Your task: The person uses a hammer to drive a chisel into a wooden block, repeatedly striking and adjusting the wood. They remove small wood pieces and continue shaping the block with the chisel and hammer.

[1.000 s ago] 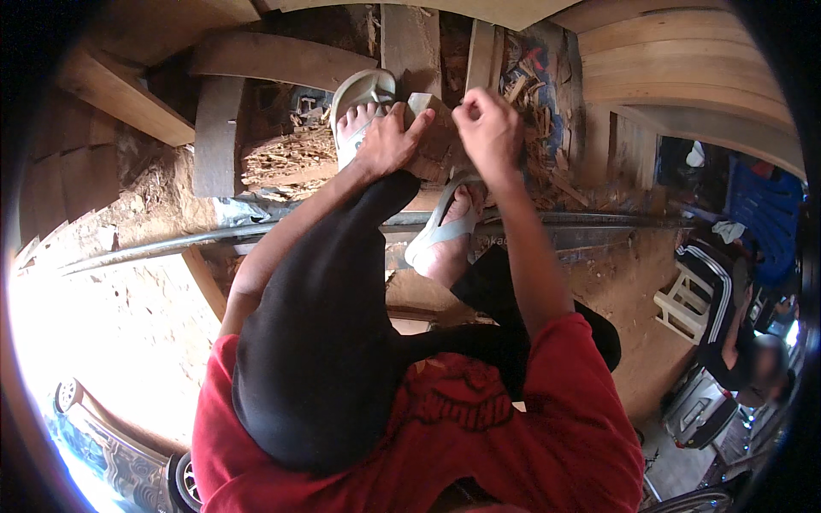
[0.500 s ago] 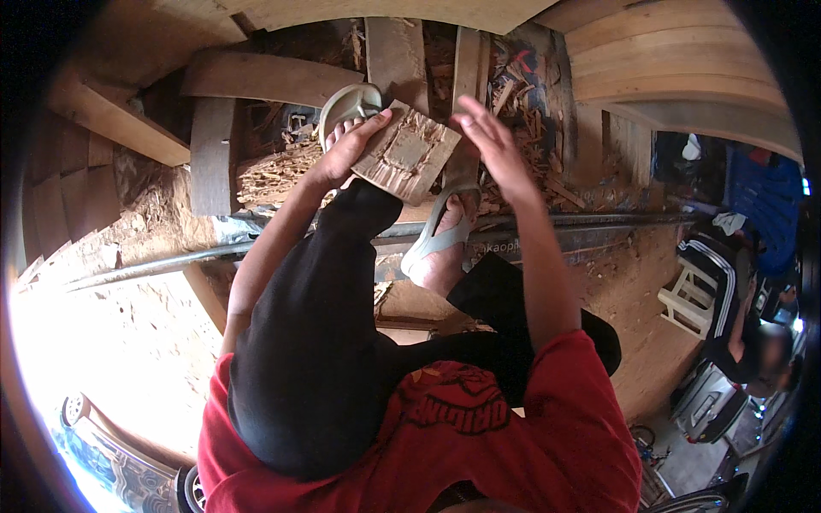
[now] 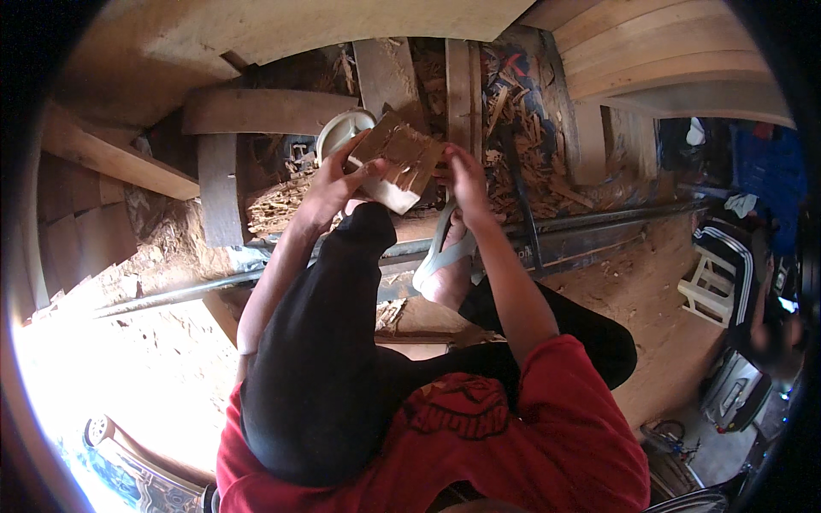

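Note:
A squarish wooden block [image 3: 398, 158] with a rough, chiselled face is held up in front of my raised knee. My left hand [image 3: 332, 184] grips its left side, thumb on the near edge and fingers partly hidden behind it. At the block's right edge my right hand [image 3: 466, 181] closes its fingers on the wood. The block is tilted, and its pale near side catches the light. Just past it, a sandal [image 3: 345, 132] shows on my left foot; another sandal [image 3: 445, 252] is on my right foot.
Wood chips [image 3: 282, 201] lie heaped around planks [image 3: 221, 188] beyond my feet. A long metal pipe [image 3: 184, 293] runs across in front of me. Stacked boards [image 3: 667, 51] stand at the far right. A pale stool [image 3: 708, 286] and another person [image 3: 727, 248] are at the right.
My right hand has come down from the air onto the block's right edge. The block has turned and tilted in my left hand, showing its pale near side.

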Demonstrator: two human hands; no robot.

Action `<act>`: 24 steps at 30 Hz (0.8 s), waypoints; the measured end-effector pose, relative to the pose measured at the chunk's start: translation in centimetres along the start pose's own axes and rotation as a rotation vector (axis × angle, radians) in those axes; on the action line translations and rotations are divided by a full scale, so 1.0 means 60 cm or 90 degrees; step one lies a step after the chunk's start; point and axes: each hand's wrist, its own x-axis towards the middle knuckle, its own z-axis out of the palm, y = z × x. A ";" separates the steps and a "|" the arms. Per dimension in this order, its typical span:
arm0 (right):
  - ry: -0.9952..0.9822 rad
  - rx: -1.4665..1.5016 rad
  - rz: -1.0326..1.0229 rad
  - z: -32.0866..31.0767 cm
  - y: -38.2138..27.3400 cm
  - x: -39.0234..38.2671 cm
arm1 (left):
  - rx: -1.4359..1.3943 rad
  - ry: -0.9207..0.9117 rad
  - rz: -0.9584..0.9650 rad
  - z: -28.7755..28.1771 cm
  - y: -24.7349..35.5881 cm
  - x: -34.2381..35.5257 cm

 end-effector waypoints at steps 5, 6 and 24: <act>0.009 -0.589 -0.451 0.049 0.068 -0.025 | 0.070 0.002 0.027 -0.021 0.002 -0.014; 0.009 -0.621 -0.499 0.064 0.070 -0.033 | 0.070 0.002 0.021 -0.025 0.003 -0.018; 0.153 -0.366 -0.231 -0.082 -0.130 -0.029 | 0.411 0.046 0.019 0.021 -0.007 0.030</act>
